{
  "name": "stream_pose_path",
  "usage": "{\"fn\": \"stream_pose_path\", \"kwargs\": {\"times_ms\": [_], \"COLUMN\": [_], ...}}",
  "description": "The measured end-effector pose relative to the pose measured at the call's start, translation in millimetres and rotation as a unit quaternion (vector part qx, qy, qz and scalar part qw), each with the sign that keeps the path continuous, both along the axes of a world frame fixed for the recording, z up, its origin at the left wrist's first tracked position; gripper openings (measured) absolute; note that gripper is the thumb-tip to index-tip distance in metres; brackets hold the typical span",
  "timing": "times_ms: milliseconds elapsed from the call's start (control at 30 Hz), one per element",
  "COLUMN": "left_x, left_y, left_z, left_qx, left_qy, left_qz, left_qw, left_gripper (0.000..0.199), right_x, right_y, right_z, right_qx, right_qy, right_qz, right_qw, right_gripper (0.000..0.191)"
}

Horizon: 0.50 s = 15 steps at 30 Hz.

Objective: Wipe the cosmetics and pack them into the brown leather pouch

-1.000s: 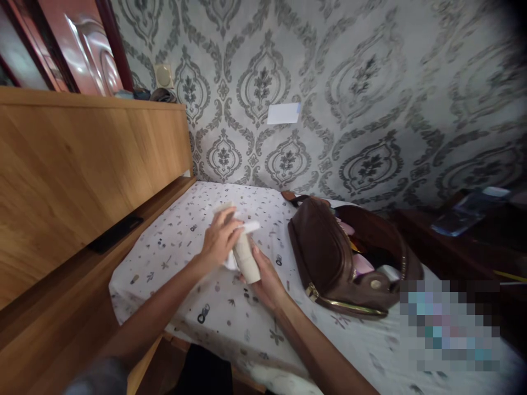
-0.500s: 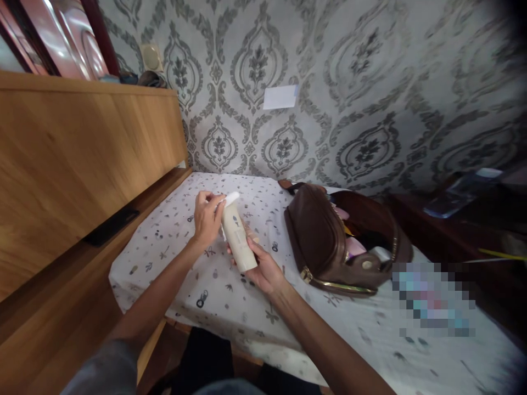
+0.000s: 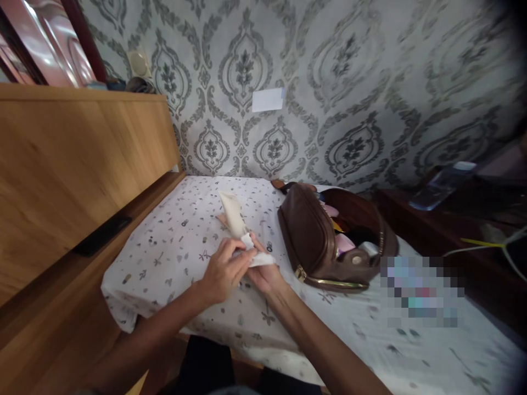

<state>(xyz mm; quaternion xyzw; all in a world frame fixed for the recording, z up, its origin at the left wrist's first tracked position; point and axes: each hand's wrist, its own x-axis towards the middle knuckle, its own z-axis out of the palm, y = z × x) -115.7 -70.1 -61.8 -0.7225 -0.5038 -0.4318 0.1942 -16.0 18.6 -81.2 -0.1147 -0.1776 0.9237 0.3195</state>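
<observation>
A cream squeeze tube (image 3: pixel 233 213) slants over the bed-like surface, its flat end pointing away from me. Around its near end, palm up, is my right hand (image 3: pixel 265 275), closed on it. My left hand (image 3: pixel 225 270) pinches a white tissue (image 3: pixel 262 259) and presses it at that near end. The tissue drapes over the right palm and fingers, so the tube's near end is hidden. A thin tan piece (image 3: pixel 223 220) shows along the tube's left side; I cannot tell what it is.
An open brown leather bag (image 3: pixel 310 238) with several items inside stands at the right on the patterned white sheet (image 3: pixel 164 258). A blurred-out patch lies beyond it. A wooden panel (image 3: pixel 82 148) rises at the left, and a papered wall (image 3: pixel 242 66) stands behind.
The left hand with the tissue has moved from the tube's far end down to its near end, by the right palm. The tube is tilted differently, its flat end now showing.
</observation>
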Motion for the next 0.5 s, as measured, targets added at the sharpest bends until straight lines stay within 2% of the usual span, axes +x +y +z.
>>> {"fn": "stream_pose_path", "kwargs": {"times_ms": [133, 267, 367, 500], "left_x": [-42.1, -78.4, -86.6, -75.3], "left_y": [29.3, 56.1, 62.7, 53.8], "left_z": [16.4, 38.1, 46.5, 39.1], "left_qx": [0.002, 0.025, 0.039, 0.021], "left_qy": [-0.077, -0.173, -0.204, -0.199], "left_qz": [0.058, 0.113, 0.115, 0.103], "left_qw": [0.995, 0.978, 0.971, 0.974], "left_gripper": [0.027, 0.028, 0.026, 0.026], "right_x": [-0.4, 2.4, 3.8, 3.4], "right_y": [-4.2, -5.9, -6.3, -6.6], "right_z": [3.5, 5.7, 6.5, 5.0], "right_qx": [0.041, 0.048, 0.036, 0.029], "right_qy": [-0.021, -0.043, -0.042, -0.020], "right_qz": [0.018, 0.069, 0.080, 0.061], "right_qw": [0.999, 0.996, 0.995, 0.997], "right_gripper": [0.020, 0.020, 0.027, 0.028]}}
